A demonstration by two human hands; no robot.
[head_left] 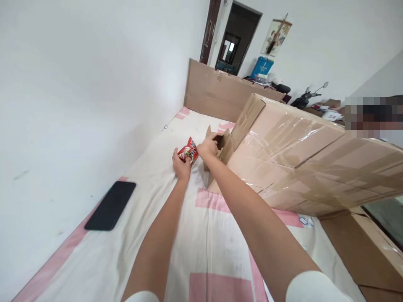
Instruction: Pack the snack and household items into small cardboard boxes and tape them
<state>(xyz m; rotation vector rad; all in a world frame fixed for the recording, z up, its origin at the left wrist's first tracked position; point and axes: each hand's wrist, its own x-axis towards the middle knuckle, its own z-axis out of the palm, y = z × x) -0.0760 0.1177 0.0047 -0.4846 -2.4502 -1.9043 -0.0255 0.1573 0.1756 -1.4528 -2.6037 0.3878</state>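
Note:
My left hand (181, 166) is closed around the lower end of a small red snack packet (189, 151) on the white and pink cloth (208, 243). My right hand (208, 147) is closed over the packet's right side, next to the open flaps of a small cardboard box (224, 144). Both arms stretch forward from the bottom of the view. What lies inside the small box is hidden.
A big tape-wrapped cardboard carton (299, 155) lies on the right, close to my right arm. A black phone (111, 204) rests on the cloth at the left by the white wall. A cardboard panel (214, 90) stands at the far end. More cartons sit at the lower right.

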